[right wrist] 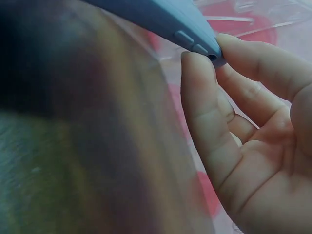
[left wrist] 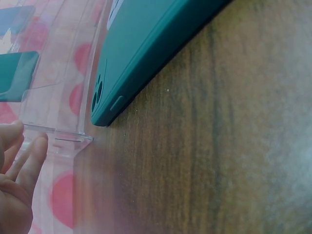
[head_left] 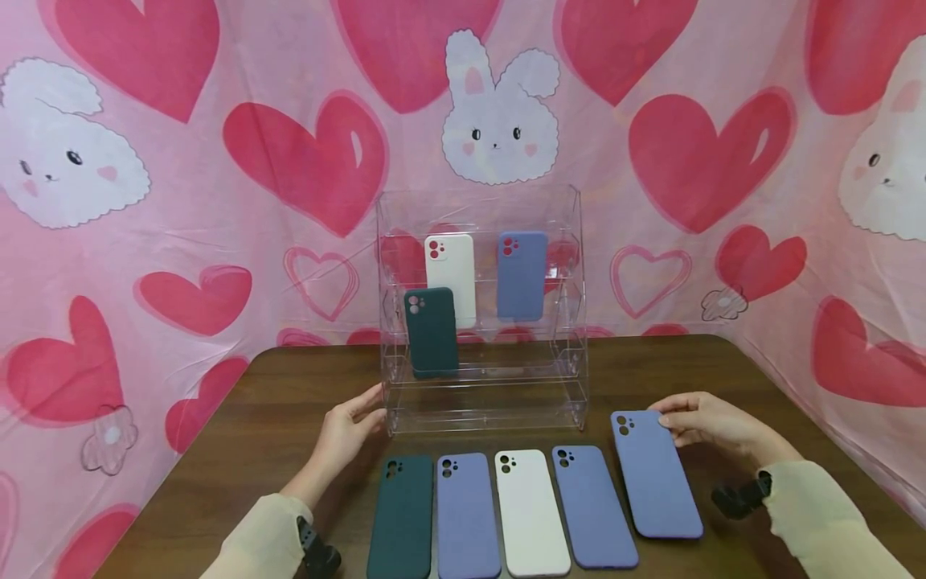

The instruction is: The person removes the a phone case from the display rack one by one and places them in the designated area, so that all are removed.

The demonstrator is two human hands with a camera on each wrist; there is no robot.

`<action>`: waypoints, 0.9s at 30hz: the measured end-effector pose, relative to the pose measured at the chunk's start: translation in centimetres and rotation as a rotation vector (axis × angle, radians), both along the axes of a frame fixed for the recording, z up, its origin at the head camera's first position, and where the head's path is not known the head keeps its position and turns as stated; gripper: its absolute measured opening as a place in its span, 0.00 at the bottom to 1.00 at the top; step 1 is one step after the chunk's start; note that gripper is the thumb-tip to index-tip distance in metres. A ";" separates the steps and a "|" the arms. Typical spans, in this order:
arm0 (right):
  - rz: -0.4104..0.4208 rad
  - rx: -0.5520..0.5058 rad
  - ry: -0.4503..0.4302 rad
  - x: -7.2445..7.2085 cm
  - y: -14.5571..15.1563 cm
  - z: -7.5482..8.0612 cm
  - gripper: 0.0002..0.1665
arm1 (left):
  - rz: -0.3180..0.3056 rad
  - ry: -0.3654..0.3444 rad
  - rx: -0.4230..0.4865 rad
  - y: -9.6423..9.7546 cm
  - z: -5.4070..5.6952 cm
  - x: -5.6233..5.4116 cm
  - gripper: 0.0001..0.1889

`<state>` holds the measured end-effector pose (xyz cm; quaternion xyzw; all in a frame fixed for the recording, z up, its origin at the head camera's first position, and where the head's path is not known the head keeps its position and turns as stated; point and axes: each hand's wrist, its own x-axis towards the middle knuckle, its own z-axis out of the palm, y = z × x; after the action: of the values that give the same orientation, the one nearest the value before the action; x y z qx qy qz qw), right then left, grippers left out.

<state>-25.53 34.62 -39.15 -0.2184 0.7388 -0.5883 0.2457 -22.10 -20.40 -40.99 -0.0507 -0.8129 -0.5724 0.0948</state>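
Observation:
In the head view my right hand (head_left: 712,426) pinches the upper right corner of a lavender-blue phone case (head_left: 657,474), its top end tipped up. The right wrist view shows thumb and fingers on that case's corner (right wrist: 195,44), beside its side buttons. My left hand (head_left: 346,430) reaches to the lower left side of a clear acrylic display rack (head_left: 485,420), its extended fingers at the side panel. In the left wrist view the left-hand fingers (left wrist: 34,161) lie beside the rack's clear edge. On the rack stand a white case (head_left: 452,273), a blue case (head_left: 521,277) and a dark green case (head_left: 432,334).
A row on the wooden table (head_left: 311,378) holds a dark green case (head_left: 401,515), a lavender case (head_left: 469,515), a white case (head_left: 531,515) and another lavender-blue case (head_left: 595,507). A pink cloth with hearts and rabbits (head_left: 499,129) hangs behind the rack.

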 end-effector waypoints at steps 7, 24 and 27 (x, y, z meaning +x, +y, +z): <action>0.014 0.061 -0.046 0.2 -0.1 -1.7 0.14 | -0.001 -0.008 0.005 0.1 -0.1 0.0 0.25; -0.070 0.248 0.075 1.0 -1.9 -2.2 0.15 | 0.006 -0.008 -0.007 0.1 -0.1 -0.1 0.25; -0.083 0.260 0.085 1.1 -2.0 -2.2 0.14 | 0.007 -0.009 -0.009 0.1 -0.2 -0.1 0.25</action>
<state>-24.39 32.62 -41.31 -0.1788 0.8267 -0.4877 0.2162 -22.18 -20.34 -41.15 -0.0455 -0.8160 -0.5687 0.0928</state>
